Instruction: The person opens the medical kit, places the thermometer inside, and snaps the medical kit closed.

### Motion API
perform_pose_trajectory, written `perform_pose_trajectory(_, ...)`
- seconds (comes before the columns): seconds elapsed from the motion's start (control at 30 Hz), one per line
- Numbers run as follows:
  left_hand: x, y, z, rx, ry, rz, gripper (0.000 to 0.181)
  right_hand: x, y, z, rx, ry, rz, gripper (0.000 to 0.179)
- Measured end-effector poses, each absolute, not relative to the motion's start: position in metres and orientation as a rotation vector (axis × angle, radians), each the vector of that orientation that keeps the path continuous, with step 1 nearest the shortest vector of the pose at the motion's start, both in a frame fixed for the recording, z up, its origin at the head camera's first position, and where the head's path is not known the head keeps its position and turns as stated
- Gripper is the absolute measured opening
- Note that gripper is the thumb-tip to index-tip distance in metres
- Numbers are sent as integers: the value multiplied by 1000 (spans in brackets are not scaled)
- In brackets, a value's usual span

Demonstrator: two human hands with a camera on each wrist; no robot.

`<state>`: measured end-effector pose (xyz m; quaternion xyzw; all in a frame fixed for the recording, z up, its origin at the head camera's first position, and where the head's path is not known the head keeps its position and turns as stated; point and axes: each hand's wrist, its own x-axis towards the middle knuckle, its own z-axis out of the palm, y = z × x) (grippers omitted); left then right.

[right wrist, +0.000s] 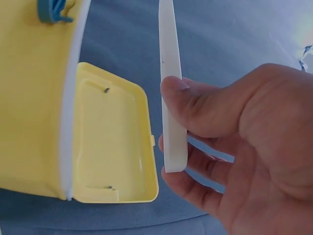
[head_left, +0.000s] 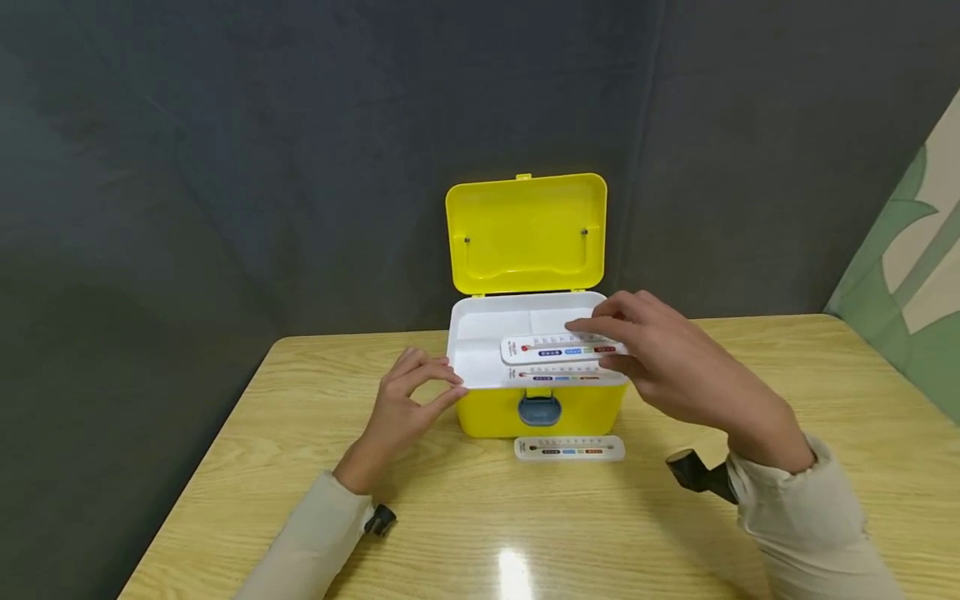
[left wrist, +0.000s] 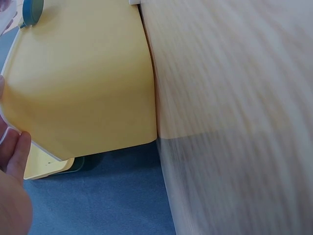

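Pinching one white thermometer (head_left: pixel 551 347) between thumb and fingers, the right hand (head_left: pixel 663 362) holds it over the single white tray (head_left: pixel 474 360) of one yellow storage box (head_left: pixel 486 418). Below it, a second thermometer (head_left: pixel 557 377) lies along the tray's front edge, and a third thermometer (head_left: pixel 570 451) rests on the wood-grain surface (head_left: pixel 442 517) just in front of the box, making three, each with a row of coloured labels. The left hand (head_left: pixel 405 396), thumb and forefinger nearly together, pinches the tray's near left corner. One yellow lid (head_left: pixel 528 233) stands open behind, and one blue-grey latch (head_left: pixel 540 410) hangs at the front. Two pale sleeves (head_left: pixel 311 525) cover the forearms.
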<state>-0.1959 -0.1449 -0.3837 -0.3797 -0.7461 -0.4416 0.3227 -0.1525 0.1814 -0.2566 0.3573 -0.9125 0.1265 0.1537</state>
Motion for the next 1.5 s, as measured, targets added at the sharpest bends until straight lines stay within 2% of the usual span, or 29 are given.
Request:
perform_pose_trajectory(0.4, -198, -147, -381, -996, -1960, -1145, 25, -167, 186, -269, 999, -2580, 348, 48)
perform_pose_trajectory(0.8, -197, -146, -384, -1005, -1937, -1141, 26, -179, 187, -281, 970, -2631, 314, 42)
perform_pose_trajectory(1.5, -196, -149, -382, -972, -1963, -1132, 26, -186, 178, -286, 940, -2697, 240, 39)
